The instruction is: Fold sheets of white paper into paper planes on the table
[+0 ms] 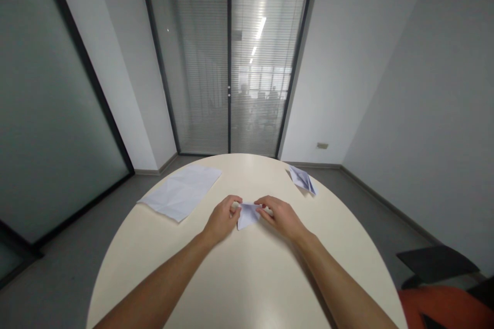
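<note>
A small folded piece of white paper (247, 215) lies on the round cream table (247, 277), a little beyond its middle. My left hand (223, 218) pinches the paper's left edge with curled fingers. My right hand (280, 216) pinches its right side, fingertips pressed on the fold. Both forearms reach in from the near edge. Part of the paper is hidden under my fingers.
A creased flat white sheet (181, 192) lies at the table's far left. A folded paper shape (303, 179) rests at the far right rim. Beyond are glass doors with blinds (229, 67). A dark chair (436, 262) and an orange seat (443, 306) stand at the lower right.
</note>
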{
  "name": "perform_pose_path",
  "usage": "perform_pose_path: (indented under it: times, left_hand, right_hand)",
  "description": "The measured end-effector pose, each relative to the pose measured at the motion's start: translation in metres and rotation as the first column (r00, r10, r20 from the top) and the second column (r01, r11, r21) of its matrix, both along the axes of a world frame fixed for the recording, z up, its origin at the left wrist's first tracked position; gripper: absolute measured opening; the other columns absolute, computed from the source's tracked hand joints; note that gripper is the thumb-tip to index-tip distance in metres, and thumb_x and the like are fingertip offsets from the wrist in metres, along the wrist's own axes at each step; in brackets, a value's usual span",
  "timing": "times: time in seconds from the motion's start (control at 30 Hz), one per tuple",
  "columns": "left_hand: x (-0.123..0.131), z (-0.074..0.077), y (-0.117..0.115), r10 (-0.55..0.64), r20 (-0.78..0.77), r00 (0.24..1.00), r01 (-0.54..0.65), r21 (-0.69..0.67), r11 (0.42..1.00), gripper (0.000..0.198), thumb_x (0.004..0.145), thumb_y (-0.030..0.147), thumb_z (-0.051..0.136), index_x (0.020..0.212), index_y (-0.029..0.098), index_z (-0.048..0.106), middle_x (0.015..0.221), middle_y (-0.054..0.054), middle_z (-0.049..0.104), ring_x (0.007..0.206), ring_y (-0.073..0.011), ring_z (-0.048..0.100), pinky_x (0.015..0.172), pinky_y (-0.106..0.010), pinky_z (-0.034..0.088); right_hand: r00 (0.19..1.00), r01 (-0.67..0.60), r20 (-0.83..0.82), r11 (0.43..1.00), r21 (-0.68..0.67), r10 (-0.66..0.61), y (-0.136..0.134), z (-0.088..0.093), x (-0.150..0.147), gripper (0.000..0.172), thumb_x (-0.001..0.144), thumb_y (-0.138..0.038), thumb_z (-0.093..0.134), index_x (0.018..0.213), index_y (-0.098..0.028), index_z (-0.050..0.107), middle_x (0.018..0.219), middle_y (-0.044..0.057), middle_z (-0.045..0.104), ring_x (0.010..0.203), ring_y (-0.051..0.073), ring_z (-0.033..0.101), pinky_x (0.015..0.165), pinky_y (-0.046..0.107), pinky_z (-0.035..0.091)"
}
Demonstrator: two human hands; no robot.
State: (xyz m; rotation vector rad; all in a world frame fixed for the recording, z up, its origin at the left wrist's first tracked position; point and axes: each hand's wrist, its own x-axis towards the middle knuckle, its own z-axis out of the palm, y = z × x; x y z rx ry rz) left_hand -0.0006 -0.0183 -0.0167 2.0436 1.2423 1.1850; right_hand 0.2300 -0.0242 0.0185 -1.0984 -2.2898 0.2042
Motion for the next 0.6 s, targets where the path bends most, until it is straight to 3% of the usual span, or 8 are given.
perform_pose_path:
  times: [0.27, 0.43, 0.6]
  left_hand:
    - [0.0, 0.002, 0.002, 0.001, 0.022, 1.0, -0.001, -0.012, 1.0, 0.016, 0.085, 0.016, 0.054, 0.099, 0.019, 0.061, 0.1, -0.003, 0.065, 0.073, -0.0136, 0.066, 0.064, -0.025, 0.051]
    - [-0.003, 0.003, 0.002, 0.052, -0.037, 0.998, -0.05, 0.061, 0.997, 0.017, 0.083, 0.012, 0.057, 0.097, 0.02, 0.062, 0.096, -0.003, 0.067, 0.082, -0.0163, 0.065, 0.083, -0.031, 0.051]
    - [-0.006, -0.003, 0.004, 0.087, -0.101, 0.991, -0.081, 0.057, 0.995, 0.018, 0.082, 0.011, 0.057, 0.096, 0.021, 0.064, 0.095, -0.003, 0.069, 0.09, -0.019, 0.063, 0.087, -0.034, 0.05]
  right_hand:
    - [0.992, -0.113, -0.065, 0.993, -0.028, 0.111, -0.001, -0.002, -0.005, 0.022, 0.098, -0.031, 0.051, 0.112, -0.022, 0.065, 0.109, 0.007, 0.071, 0.099, 0.019, 0.066, 0.089, 0.032, 0.05]
    - [0.986, -0.16, -0.055, 0.986, -0.039, 0.158, -0.004, -0.002, -0.009, 0.023, 0.099, -0.03, 0.051, 0.116, -0.023, 0.065, 0.113, 0.008, 0.07, 0.105, 0.02, 0.065, 0.093, 0.033, 0.049]
    - [0.985, -0.174, 0.002, 0.984, -0.026, 0.174, -0.004, -0.004, -0.011, 0.025, 0.099, -0.027, 0.05, 0.117, -0.023, 0.066, 0.114, 0.007, 0.071, 0.106, 0.02, 0.064, 0.094, 0.034, 0.05]
